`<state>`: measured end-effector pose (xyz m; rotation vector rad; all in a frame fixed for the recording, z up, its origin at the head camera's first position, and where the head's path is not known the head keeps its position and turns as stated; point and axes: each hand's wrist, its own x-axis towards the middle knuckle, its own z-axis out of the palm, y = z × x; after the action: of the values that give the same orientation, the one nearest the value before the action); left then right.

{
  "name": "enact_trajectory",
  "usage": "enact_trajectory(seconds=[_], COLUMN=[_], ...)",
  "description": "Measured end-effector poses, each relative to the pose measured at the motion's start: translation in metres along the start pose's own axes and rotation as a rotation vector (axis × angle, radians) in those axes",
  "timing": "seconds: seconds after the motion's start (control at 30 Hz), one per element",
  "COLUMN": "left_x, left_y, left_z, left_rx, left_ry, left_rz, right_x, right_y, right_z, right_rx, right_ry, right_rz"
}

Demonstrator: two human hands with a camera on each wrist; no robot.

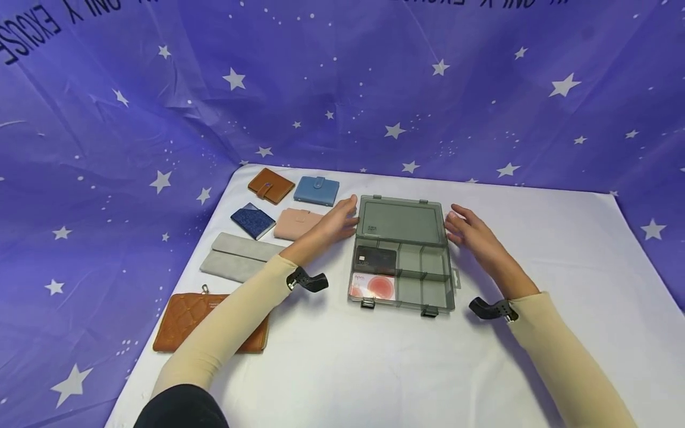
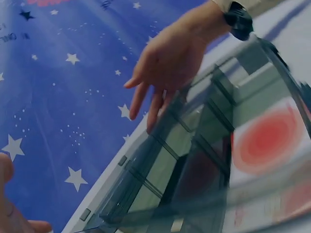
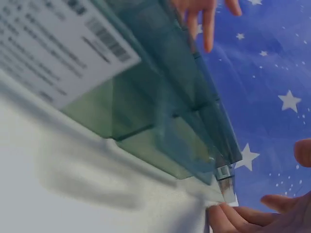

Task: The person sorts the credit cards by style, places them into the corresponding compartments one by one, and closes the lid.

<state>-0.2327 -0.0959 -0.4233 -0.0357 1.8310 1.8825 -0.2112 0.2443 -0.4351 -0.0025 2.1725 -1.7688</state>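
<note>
A smoky grey plastic compartment box (image 1: 409, 291) lies on the white table with its lid (image 1: 404, 220) folded away from me. A black card (image 1: 376, 260) and a white card with a red circle (image 1: 373, 287) lie in its left compartments. My left hand (image 1: 337, 221) is beside the lid's left edge, fingers extended and holding nothing. On the other side, my right hand (image 1: 473, 235) has loosely bent fingers close to the lid's right edge. The right wrist view shows a printed barcode label (image 3: 63, 53) on the box.
Left of the box lie a small brown wallet (image 1: 271, 186), blue wallet (image 1: 317, 191), navy card holder (image 1: 253, 221), pink wallet (image 1: 296, 224), grey folded wallet (image 1: 235, 258) and large brown zip wallet (image 1: 184, 321). A starry purple cloth (image 1: 342, 89) hangs behind the table (image 1: 342, 368).
</note>
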Motion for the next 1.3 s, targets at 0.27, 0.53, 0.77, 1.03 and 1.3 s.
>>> enact_trajectory(seconds=[0.27, 0.53, 0.77, 1.03, 1.3], left_x=[0.013, -0.010, -0.043, -0.078, -0.095], left_y=[0.000, 0.018, 0.013, -0.014, -0.042], left_z=[0.001, 0.000, -0.010, -0.021, -0.017], left_rx=[-0.224, -0.026, 0.141, 0.621, 1.122], left_ry=[0.067, 0.021, -0.148, -0.305, -0.347], left_rz=[-0.025, 0.210, 0.472, 0.706, 0.838], right_x=[0.000, -0.017, -0.051, -0.089, -0.110], right_y=[0.001, -0.014, -0.017, 0.005, 0.036], right_z=[-0.009, -0.015, -0.022, -0.019, -0.009], right_rx=[0.312, 0.328, 0.069, -0.323, -0.531], right_ry=[-0.044, 0.021, -0.036, -0.152, -0.246], right_rz=[0.040, -0.207, -0.464, -0.563, -0.679])
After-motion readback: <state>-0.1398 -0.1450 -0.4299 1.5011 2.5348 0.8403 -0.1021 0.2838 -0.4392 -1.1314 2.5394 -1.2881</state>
